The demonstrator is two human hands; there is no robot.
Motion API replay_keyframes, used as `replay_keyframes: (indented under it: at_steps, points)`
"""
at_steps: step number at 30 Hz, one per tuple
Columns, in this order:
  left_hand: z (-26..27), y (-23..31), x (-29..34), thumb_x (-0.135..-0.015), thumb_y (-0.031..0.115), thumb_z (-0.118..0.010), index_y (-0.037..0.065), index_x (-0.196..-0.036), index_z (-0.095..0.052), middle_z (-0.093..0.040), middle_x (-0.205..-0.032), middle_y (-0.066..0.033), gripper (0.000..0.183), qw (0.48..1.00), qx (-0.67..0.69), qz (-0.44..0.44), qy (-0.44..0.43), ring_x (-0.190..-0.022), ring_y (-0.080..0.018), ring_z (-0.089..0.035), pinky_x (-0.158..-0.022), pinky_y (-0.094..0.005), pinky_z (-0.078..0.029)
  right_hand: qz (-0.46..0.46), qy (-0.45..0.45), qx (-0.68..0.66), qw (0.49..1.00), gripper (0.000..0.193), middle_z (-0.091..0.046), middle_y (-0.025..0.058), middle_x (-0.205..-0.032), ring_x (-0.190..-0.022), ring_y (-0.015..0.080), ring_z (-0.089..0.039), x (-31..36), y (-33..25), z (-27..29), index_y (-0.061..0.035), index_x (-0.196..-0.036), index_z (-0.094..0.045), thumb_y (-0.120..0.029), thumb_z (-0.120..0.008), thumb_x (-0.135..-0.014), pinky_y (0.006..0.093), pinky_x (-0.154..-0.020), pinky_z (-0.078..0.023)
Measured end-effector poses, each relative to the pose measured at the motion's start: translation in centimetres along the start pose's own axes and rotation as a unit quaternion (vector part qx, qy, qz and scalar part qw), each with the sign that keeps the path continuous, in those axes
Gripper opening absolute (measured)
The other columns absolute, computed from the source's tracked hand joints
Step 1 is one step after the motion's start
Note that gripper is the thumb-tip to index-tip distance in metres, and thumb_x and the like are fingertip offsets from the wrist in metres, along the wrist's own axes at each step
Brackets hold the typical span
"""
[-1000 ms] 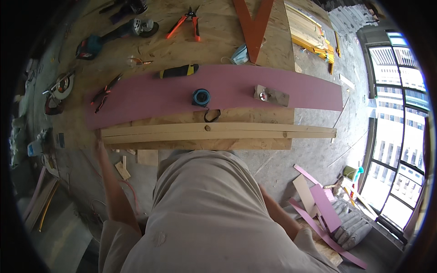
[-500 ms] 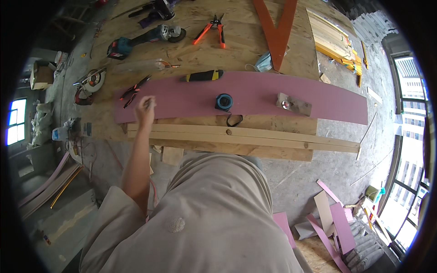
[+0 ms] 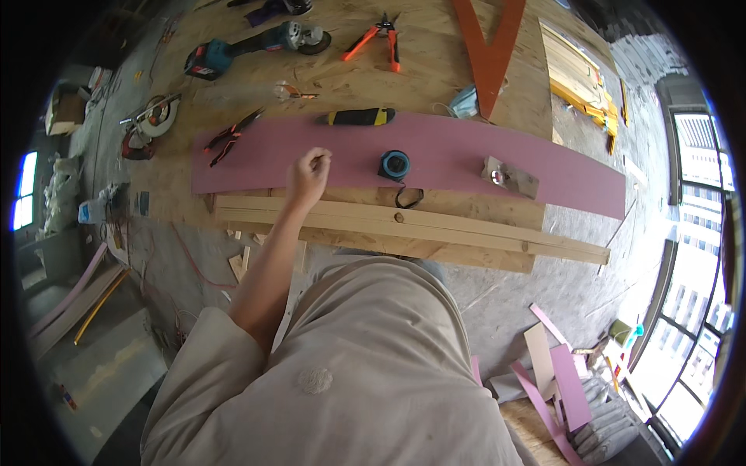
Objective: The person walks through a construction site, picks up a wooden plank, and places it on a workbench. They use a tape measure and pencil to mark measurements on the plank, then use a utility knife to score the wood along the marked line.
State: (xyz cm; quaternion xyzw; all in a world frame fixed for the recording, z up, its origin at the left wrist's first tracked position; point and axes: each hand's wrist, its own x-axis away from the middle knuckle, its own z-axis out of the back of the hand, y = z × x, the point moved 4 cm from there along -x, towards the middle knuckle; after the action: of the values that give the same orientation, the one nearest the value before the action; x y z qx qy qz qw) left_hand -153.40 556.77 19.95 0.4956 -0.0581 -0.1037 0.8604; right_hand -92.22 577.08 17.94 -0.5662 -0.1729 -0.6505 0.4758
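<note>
My left hand (image 3: 309, 175) is over the long pink board (image 3: 451, 147), its fingers curled together; whatever they may hold is too small to make out. To its right sits a blue and black tape measure (image 3: 394, 165) with a black strap loop. Left of the hand lie red-handled pliers (image 3: 231, 138). A black and yellow utility knife (image 3: 359, 117) rests along the board's far edge. Farther right on the board is a small clear packet (image 3: 509, 177) with something shiny in it. My right hand is out of view.
Two pale wood strips (image 3: 404, 219) run along the table's near edge. Beyond the board lie an angle grinder (image 3: 260, 48), orange-handled snips (image 3: 377, 43), an orange set square (image 3: 488, 58) and a blue mask (image 3: 464, 101). A circular saw (image 3: 151, 124) is at left; board offcuts (image 3: 571, 384) lie lower right.
My left hand has moved right over the pink board, from near the pliers toward the tape measure. The view has shifted slightly; the tools keep their places on the table.
</note>
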Motion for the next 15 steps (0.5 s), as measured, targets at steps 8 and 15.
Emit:
replay_keyframes:
  at_steps: [8,15]
  points:
    - [-5.6,10.3,0.8,-0.074,0.023,-0.073,0.005,-0.124,-0.051,-0.054,-0.117,-0.0167,0.058,0.947,-0.145,-0.226,-0.176,-0.109,-0.0357,-0.054,-0.089,-0.0445,-0.047,0.036,0.003,0.0,0.999,0.025,-0.057,0.006,-0.071,-0.062,0.017,-0.05,-0.1,-1.9,-0.6,-0.0045,-0.082,-0.059,-0.022,-0.049,-0.095,0.0302,-0.058,-0.041]
    - [-8.5,9.5,1.6,-0.068,0.033,-0.077,0.009,-0.13,-0.049,-0.049,-0.12,-0.0168,0.072,0.935,-0.247,-0.187,-0.173,-0.109,-0.0383,-0.051,-0.087,-0.0476,-0.046,0.149,0.024,-0.023,0.988,0.026,-0.056,0.0039,-0.067,-0.057,0.0126,-0.048,0.3,-7.8,-0.9,-0.005,-0.08,-0.058,-0.022,-0.047,-0.096,0.0274,-0.054,-0.04]
